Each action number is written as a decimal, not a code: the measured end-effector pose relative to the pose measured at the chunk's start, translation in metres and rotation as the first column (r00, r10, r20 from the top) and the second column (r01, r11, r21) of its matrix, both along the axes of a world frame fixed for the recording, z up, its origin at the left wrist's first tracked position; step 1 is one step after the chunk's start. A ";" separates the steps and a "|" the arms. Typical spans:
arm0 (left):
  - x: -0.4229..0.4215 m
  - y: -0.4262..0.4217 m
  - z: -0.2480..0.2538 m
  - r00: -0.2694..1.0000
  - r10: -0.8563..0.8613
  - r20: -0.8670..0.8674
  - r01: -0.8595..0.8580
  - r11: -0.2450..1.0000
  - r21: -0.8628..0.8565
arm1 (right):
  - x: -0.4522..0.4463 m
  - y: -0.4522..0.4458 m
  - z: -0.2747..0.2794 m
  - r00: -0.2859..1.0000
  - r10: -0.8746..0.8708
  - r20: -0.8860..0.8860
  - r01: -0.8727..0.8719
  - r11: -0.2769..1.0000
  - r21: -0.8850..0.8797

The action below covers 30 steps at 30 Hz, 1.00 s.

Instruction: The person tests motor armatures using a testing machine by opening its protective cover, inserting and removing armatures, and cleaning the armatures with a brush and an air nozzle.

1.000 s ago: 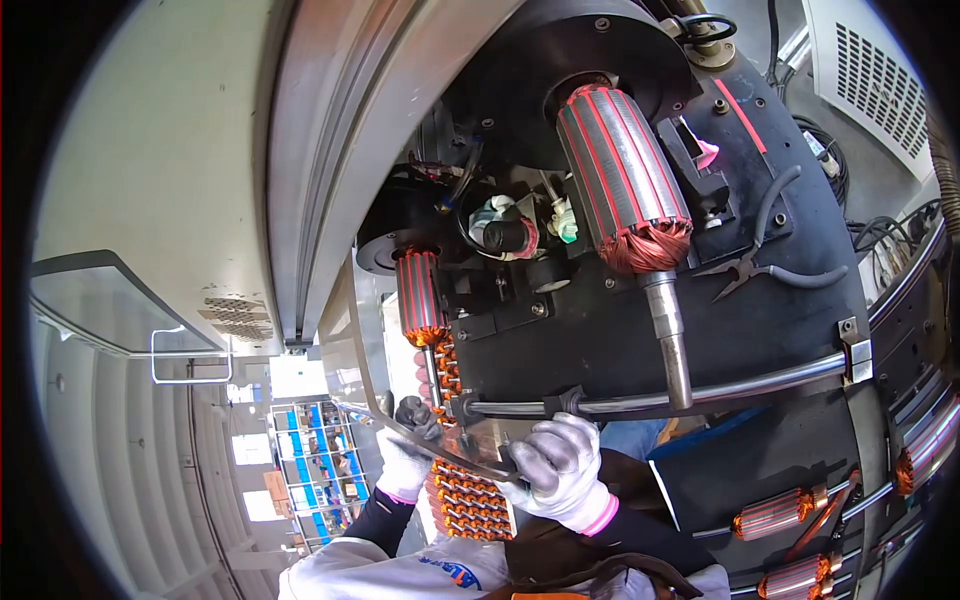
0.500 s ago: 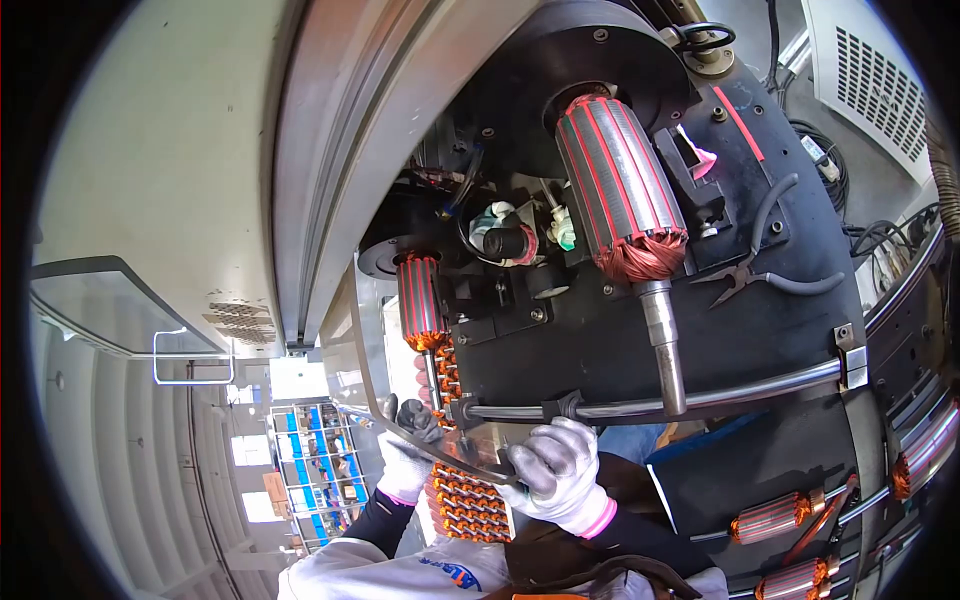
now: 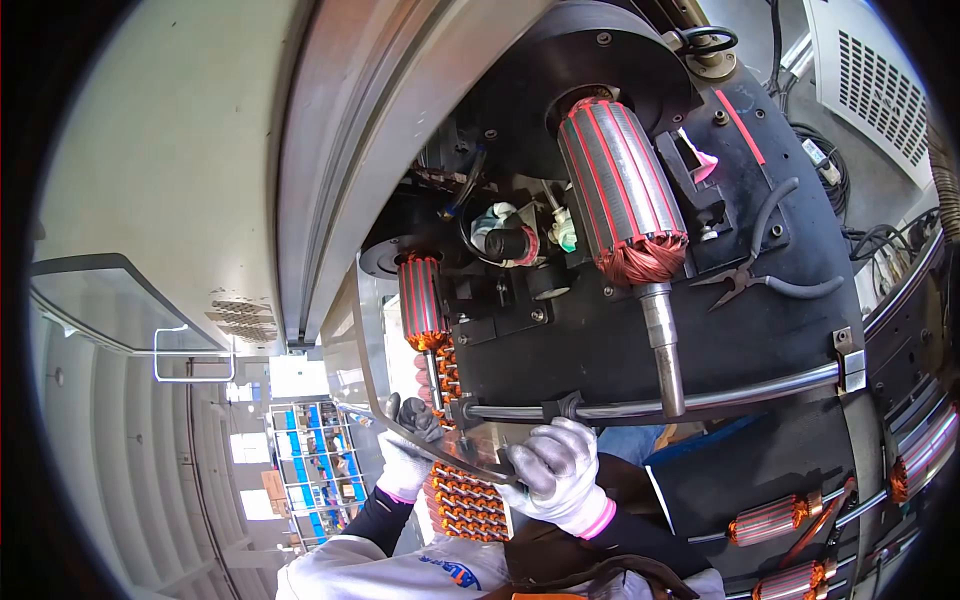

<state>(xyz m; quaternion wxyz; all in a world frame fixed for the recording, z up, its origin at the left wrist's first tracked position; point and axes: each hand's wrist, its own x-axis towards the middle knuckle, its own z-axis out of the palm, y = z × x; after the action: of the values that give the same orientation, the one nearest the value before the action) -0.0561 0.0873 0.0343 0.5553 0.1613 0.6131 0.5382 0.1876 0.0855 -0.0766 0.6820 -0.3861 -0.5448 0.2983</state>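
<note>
My left hand [image 3: 407, 447], in a white glove with grey fingertips, is closed on the dark-edged rim of a clear guard panel [image 3: 460, 458]. Farther right, my gloved right hand [image 3: 562, 474] grips the same rim, its fingers curled. Beyond my hands, a large motor armature [image 3: 622, 190] with red slot strips and copper windings sits in a black round holder, its shaft pointing towards me. A smaller armature [image 3: 421, 303] is held in a second holder at the left. Below the panel, rows of copper-wound armatures [image 3: 470, 503] show.
A chrome rail [image 3: 720, 390] runs along the front of the black machine deck. Grey-handled cutters [image 3: 765, 278] lie on the deck at the right. More armatures [image 3: 770, 520] rest on rods at the lower right. A large machine housing [image 3: 170, 170] fills the left.
</note>
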 end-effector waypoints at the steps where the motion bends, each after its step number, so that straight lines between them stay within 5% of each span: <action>1: -0.001 0.000 0.000 0.999 -0.052 -0.006 0.052 0.999 0.003 | 0.001 0.000 0.000 1.000 0.006 0.009 -0.006 1.000 -0.002; 2: 0.004 0.004 0.001 0.998 -0.056 -0.005 0.056 0.998 0.005 | 0.006 0.001 0.000 1.000 0.001 0.010 -0.001 1.000 0.001; 5: 0.034 0.010 0.008 0.809 -0.032 -0.586 -0.104 0.975 -0.197 | 0.034 0.001 0.008 0.991 -0.136 -0.009 0.135 0.988 -0.077; 7: 0.083 0.051 0.021 0.915 -0.150 -0.374 0.052 0.965 -0.258 | 0.040 0.003 0.006 0.981 -0.194 -0.002 0.193 0.977 -0.089; 10: 0.098 0.091 0.027 0.927 -0.160 -0.338 0.103 0.978 -0.181 | 0.046 0.001 0.004 0.952 -0.306 -0.012 0.304 0.947 -0.105; 13: 0.080 0.118 0.039 0.897 -0.414 0.155 0.442 0.847 -0.295 | 0.043 0.000 0.001 0.972 -0.236 -0.002 0.235 0.968 -0.085; 18: 0.094 0.107 0.031 0.907 -0.410 0.100 0.421 0.885 -0.197 | 0.047 0.000 0.001 0.983 -0.186 0.006 0.186 0.977 -0.101; 21: 0.082 0.096 0.004 0.931 -0.047 0.362 0.034 0.999 0.040 | 0.045 0.002 0.001 0.989 -0.148 -0.006 0.147 0.986 -0.082; 22: 0.081 0.098 0.005 0.931 -0.044 0.363 0.032 0.999 0.038 | 0.044 0.002 0.000 0.989 -0.145 -0.005 0.144 0.986 -0.084; 25: 0.078 0.107 0.018 0.885 -0.341 0.317 0.379 0.923 -0.067 | 0.037 0.002 -0.001 0.986 -0.165 -0.033 0.163 0.984 -0.068; 26: 0.081 0.106 0.020 0.886 -0.341 0.314 0.379 0.923 -0.066 | 0.036 0.003 0.000 0.986 -0.165 -0.036 0.163 0.984 -0.067; 29: 0.107 0.101 0.022 0.930 -0.129 -0.345 0.006 0.942 -0.335 | 0.037 0.003 0.000 0.985 -0.171 -0.008 0.169 0.982 -0.078; 30: 0.091 0.094 0.019 0.931 -0.127 -0.341 0.006 0.942 -0.335 | 0.034 0.001 -0.002 0.986 -0.169 -0.004 0.168 0.983 -0.078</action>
<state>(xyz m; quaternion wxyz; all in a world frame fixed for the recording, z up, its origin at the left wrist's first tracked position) 0.0345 0.1808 0.0531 0.4715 0.1829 0.7791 0.3705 0.2220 0.0869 -0.0785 0.6921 -0.4555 -0.4947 0.2623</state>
